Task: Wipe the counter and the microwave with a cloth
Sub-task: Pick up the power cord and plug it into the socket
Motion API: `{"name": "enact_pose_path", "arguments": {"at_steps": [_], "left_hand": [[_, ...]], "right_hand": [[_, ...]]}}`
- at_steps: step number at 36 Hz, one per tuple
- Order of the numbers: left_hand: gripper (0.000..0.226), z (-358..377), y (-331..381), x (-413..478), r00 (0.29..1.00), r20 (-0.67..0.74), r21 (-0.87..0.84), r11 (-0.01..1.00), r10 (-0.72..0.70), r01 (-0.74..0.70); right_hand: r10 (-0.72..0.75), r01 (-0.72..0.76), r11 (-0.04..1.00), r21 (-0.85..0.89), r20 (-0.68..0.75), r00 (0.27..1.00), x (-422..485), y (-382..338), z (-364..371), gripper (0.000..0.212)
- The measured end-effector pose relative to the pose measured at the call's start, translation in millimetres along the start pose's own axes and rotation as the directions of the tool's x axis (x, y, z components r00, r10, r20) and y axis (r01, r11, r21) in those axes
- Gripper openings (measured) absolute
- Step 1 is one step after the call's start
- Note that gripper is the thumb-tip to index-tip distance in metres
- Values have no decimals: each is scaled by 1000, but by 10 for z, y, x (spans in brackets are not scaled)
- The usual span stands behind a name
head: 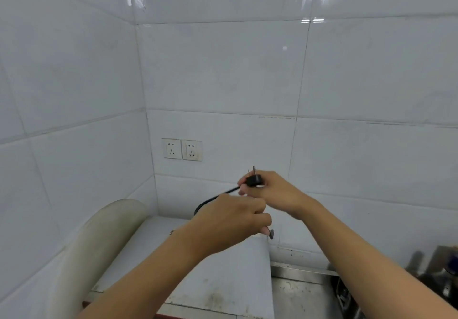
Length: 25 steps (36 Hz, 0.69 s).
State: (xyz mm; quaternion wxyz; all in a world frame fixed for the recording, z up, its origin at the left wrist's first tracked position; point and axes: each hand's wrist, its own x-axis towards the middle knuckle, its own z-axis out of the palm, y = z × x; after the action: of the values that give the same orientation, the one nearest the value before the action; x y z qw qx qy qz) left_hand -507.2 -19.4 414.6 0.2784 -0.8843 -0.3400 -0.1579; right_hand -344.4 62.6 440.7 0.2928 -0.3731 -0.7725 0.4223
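White tiled wall with two sockets, your right grip pinching the black plug, your left grip curled round its cord, both above the microwave, steel tabletop at its right

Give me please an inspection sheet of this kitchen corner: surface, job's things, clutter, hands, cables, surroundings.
Surface: steel counter, spotted with grime.
Job's things: microwave, white top stained; cloth, nothing seen.
Clutter: dark bottles at the right edge, blurred.
Hands: right hand pinches the plug, prongs up; left hand grips the cable.
Cables: black cable, unplugged.
Surroundings: white tiled wall, two empty sockets, pale pipe at left.
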Motion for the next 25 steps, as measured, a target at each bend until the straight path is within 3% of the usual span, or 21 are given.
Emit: {"name": "enact_pose_path", "arguments": {"at_steps": [3, 6, 9, 13, 14, 17, 20, 23, 25], "left_hand": [[16, -30, -54, 111, 1000, -8, 11, 1000, -6, 6], [22, -57, -138, 192, 999, 7, 61, 998, -32, 32], [14, -25, -261, 278, 1000, 22, 55, 998, -22, 21], [25, 4, -379, 441, 990, 92, -81, 990, -104, 112], [29, 25, -388, 465, 979, 126, -132, 976, -158, 175], [40, 166, -356, 480, 951, 137, -200, 932, -278, 301], [34, 294, -228, 388, 956, 29, -143, 946, -291, 292], [22, 407, -19, 284, 956, -168, -3, 970, -241, 244], [35, 399, 129, 227, 959, -101, -19, 965, -263, 263]], "right_hand": [[58, -61, 998, 19, 134, 989, -69, 162, 9, 25], [123, -168, 968, 187, 229, 966, -197, 340, 34, 35], [98, -168, 928, 333, 216, 971, -285, 540, 91, 57], [100, -145, 848, 509, 114, 988, -450, 703, 228, 81], [113, -134, 832, 539, 72, 991, -489, 738, 260, 80], [142, -112, 791, 602, -3, 990, -581, 866, 308, 48], [165, -119, 740, 662, -7, 986, -654, 950, 306, 26], [199, -56, 610, 791, -84, 976, -678, 1005, 255, 27], [228, 7, 508, 861, -143, 963, -667, 1021, 198, 30]]}}
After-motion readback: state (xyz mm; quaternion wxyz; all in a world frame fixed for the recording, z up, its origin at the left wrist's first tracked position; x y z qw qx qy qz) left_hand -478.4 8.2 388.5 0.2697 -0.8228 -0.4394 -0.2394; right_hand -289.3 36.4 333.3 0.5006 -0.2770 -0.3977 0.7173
